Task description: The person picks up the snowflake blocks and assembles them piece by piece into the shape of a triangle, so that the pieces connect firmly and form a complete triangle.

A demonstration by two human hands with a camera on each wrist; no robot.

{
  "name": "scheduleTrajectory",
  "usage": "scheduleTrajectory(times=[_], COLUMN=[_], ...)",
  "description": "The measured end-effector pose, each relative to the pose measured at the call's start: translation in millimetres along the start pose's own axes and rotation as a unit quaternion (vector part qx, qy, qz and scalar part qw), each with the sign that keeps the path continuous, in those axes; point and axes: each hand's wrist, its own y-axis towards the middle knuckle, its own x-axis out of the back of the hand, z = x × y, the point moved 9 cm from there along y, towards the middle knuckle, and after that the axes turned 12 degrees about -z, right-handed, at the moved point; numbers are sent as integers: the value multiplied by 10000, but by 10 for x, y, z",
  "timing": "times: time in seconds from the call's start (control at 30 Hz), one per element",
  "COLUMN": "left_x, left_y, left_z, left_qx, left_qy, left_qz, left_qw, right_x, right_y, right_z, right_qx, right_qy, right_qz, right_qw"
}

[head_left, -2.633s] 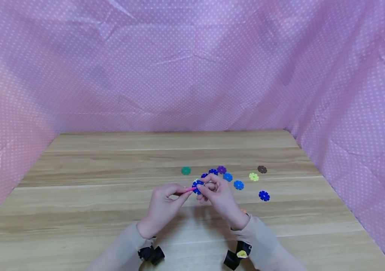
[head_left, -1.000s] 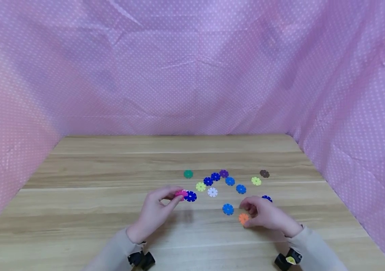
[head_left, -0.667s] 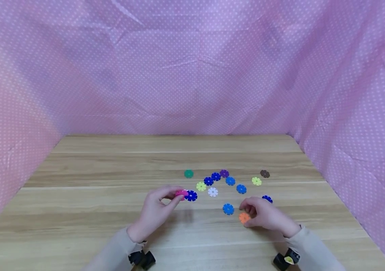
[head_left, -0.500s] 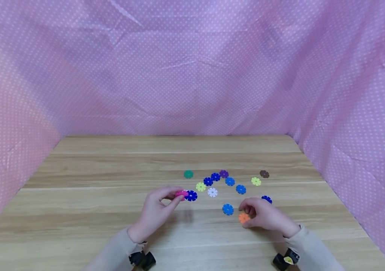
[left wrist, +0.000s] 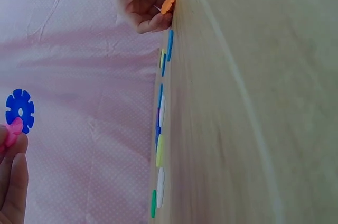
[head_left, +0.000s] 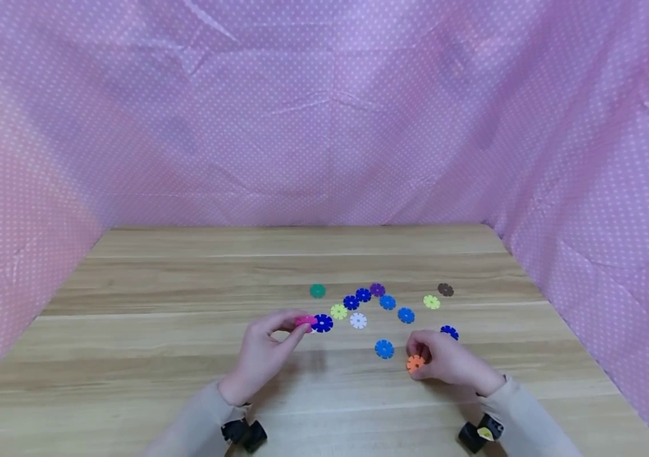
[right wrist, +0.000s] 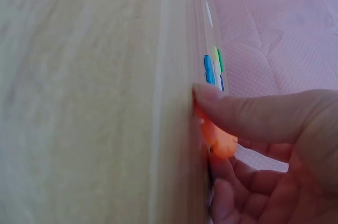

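In the head view my left hand point(head_left: 264, 352) pinches a pink notched plastic disc point(head_left: 304, 321) between thumb and fingers. A dark blue notched disc point(head_left: 322, 323) is joined to its edge. The left wrist view shows this pair held above the table, the blue disc point(left wrist: 20, 109) slotted into the pink one point(left wrist: 13, 131). My right hand point(head_left: 452, 362) pinches an orange notched disc point(head_left: 415, 364), its thumb at the near edge. Low at the tabletop, the orange disc point(right wrist: 219, 139) stands tilted between thumb and fingers in the right wrist view.
Loose discs lie flat on the wooden table point(head_left: 187, 285): light blue point(head_left: 384, 349), white point(head_left: 358, 320), yellow-green point(head_left: 339, 311), green point(head_left: 317, 291), purple point(head_left: 377, 289), brown point(head_left: 446, 289) and several others. A dark blue one point(head_left: 450, 332) sits partly behind my right hand. Pink dotted cloth point(head_left: 324, 127) surrounds the table.
Earlier both hands met at the pink and blue discs; my right hand has since moved right to the orange disc. That disc now tilts up in its fingers. My left hand barely moved lately.
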Motion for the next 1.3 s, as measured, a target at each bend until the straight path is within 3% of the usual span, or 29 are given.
scheduleTrajectory(times=[0.23, 0.5, 0.7, 0.93, 1.1, 1.3], left_x=[-20, -13, -10, -51, -83, -97], left_y=[15, 34, 22, 20, 22, 4], left_z=[13, 20, -10, -25, -30, -19], left_qx=[83, 438, 286, 207, 257, 344], left_qy=[-57, -199, -230, -364, -404, -335], left_qz=[-75, -92, -151, -114, -70, -8], left_qw=[9999, 9988, 9992, 9991, 9988, 9988], right_x=[3, 47, 59, -3, -6, -1], right_y=[3, 87, 171, 271, 296, 304], right_z=[44, 312, 508, 681, 793, 856], right_qx=[-11, 86, 99, -154, 41, 260], right_qy=[224, 935, 1242, 1970, 2315, 2241], right_qz=[14, -555, -998, -923, -986, -1194], right_qw=[9997, 9940, 9872, 9759, 9678, 9669])
